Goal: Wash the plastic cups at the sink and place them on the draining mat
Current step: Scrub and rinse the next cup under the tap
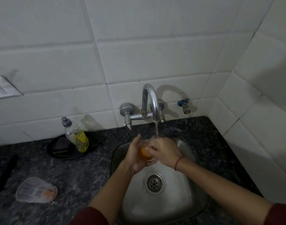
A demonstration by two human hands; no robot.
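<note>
Over the steel sink (186,207) I hold a clear plastic cup (144,153) with orange residue at its bottom, under the running tap (152,103). My left hand (135,155) grips the cup from the left and below. My right hand (165,149) curls over the cup's mouth from the right, fingers on or inside it. Water falls onto the cup's rim. A second clear plastic cup (36,190) with orange residue lies on its side on the dark counter at the lower left.
A dish soap bottle (76,135) stands on a black round plate or mat (61,149) left of the sink. A dark strip (6,172) lies at the far left. A small wall valve (184,105) is right of the tap. The drain (154,182) is uncovered.
</note>
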